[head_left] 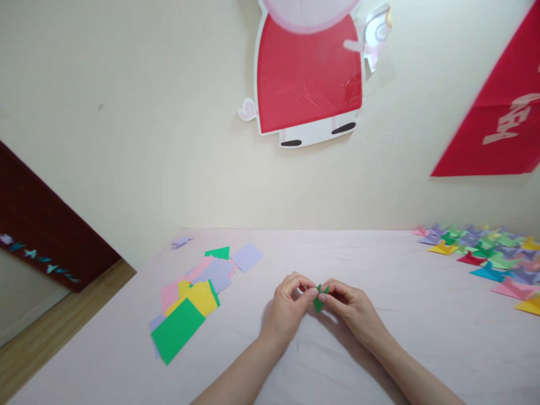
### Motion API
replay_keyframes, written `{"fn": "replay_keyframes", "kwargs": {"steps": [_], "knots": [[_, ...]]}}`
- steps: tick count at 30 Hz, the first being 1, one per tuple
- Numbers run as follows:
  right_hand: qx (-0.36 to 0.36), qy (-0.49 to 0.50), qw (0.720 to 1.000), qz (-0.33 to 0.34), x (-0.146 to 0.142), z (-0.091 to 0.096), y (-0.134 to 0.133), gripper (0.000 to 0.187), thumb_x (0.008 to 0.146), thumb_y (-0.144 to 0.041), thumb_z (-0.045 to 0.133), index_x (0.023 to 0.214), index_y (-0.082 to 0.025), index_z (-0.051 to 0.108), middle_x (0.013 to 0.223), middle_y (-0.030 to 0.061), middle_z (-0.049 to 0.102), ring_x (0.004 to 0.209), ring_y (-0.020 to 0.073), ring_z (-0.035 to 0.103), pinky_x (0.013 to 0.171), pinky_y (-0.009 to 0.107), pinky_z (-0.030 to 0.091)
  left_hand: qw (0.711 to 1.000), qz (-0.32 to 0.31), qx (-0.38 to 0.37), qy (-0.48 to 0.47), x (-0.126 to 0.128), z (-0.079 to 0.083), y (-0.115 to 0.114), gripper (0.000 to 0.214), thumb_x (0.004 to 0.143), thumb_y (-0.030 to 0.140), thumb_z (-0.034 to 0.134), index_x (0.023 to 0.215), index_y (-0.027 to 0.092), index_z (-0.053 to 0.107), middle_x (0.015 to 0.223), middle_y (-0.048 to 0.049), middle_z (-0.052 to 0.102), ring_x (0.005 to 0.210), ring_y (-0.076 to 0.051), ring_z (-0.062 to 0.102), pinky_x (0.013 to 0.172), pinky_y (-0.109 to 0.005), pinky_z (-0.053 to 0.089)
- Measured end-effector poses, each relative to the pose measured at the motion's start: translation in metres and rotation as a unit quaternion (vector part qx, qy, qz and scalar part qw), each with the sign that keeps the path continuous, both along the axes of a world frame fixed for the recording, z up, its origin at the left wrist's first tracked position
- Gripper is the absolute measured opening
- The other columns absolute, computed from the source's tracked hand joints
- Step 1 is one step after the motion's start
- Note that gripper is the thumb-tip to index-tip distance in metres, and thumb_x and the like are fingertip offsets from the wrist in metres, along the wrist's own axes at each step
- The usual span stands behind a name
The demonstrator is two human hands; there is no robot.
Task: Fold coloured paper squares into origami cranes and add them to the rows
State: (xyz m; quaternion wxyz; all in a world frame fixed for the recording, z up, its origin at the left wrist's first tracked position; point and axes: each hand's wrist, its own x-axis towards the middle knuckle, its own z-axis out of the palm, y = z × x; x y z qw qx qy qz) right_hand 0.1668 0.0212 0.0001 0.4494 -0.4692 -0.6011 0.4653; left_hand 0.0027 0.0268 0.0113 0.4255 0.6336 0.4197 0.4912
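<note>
A small folded green paper piece [319, 298] is pinched between both my hands just above the pale table [379, 349]. My left hand [288, 306] grips its left side with curled fingers. My right hand [352, 309] pinches its right side with thumb and fingertips. Most of the green piece is hidden by my fingers.
A loose pile of coloured paper squares [194, 298], green, yellow, pink and lilac, lies to the left. Several folded paper shapes [489, 256] in many colours are spread at the far right. A cartoon wall sticker [310, 73] and a red banner [502, 112] hang on the wall behind.
</note>
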Motion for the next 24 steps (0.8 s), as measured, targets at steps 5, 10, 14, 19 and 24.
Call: {"fn": "replay_keyframes", "kwargs": {"steps": [5,10,14,19,24], "knots": [[-0.004,0.039,0.999,0.000,-0.001,-0.001,0.000,0.026,0.076,-0.041,0.069,0.064,-0.019,0.068,0.070,0.0007,0.064,0.067,0.0154,0.055,0.064,0.025,0.042,0.999,0.006,-0.019,-0.038,0.001,0.000,0.000,0.009,0.079,0.024,0.063,0.071,0.019,0.064,0.077,-0.0004,0.061,0.082,-0.018,0.056,0.079,-0.028,0.041],[0.004,0.041,0.999,0.001,0.000,-0.004,0.001,0.024,0.078,-0.040,0.069,0.066,-0.019,0.068,0.074,0.0012,0.065,0.070,0.0159,0.056,0.065,0.025,0.042,0.998,0.007,-0.026,-0.050,0.001,0.000,0.000,0.010,0.078,0.024,0.063,0.070,0.019,0.063,0.075,-0.0001,0.060,0.080,-0.017,0.055,0.079,-0.027,0.040],[0.004,0.032,0.999,-0.005,-0.001,-0.003,-0.001,0.028,0.079,-0.041,0.067,0.064,-0.018,0.064,0.071,0.0005,0.061,0.068,0.0152,0.054,0.064,0.025,0.041,0.997,0.009,-0.042,-0.059,0.004,0.000,-0.002,0.010,0.079,0.024,0.063,0.071,0.019,0.062,0.074,0.0007,0.059,0.078,-0.017,0.055,0.077,-0.027,0.041],[0.007,-0.003,1.000,-0.018,-0.006,0.003,-0.005,0.032,0.082,-0.047,0.059,0.068,-0.019,0.055,0.062,-0.0033,0.049,0.061,0.0135,0.046,0.057,0.025,0.038,0.997,0.016,-0.069,-0.033,0.007,-0.003,-0.006,0.010,0.082,0.026,0.061,0.076,0.019,0.061,0.074,0.0019,0.059,0.075,-0.016,0.055,0.074,-0.026,0.042],[0.025,-0.043,0.998,-0.040,-0.005,0.008,-0.006,0.032,0.083,-0.047,0.057,0.066,-0.020,0.052,0.059,-0.0042,0.048,0.057,0.0129,0.043,0.054,0.025,0.036,0.994,0.040,-0.037,0.095,0.007,0.001,-0.012,0.011,0.086,0.031,0.062,0.080,0.021,0.061,0.082,0.0019,0.061,0.079,-0.016,0.056,0.073,-0.027,0.041]]}}
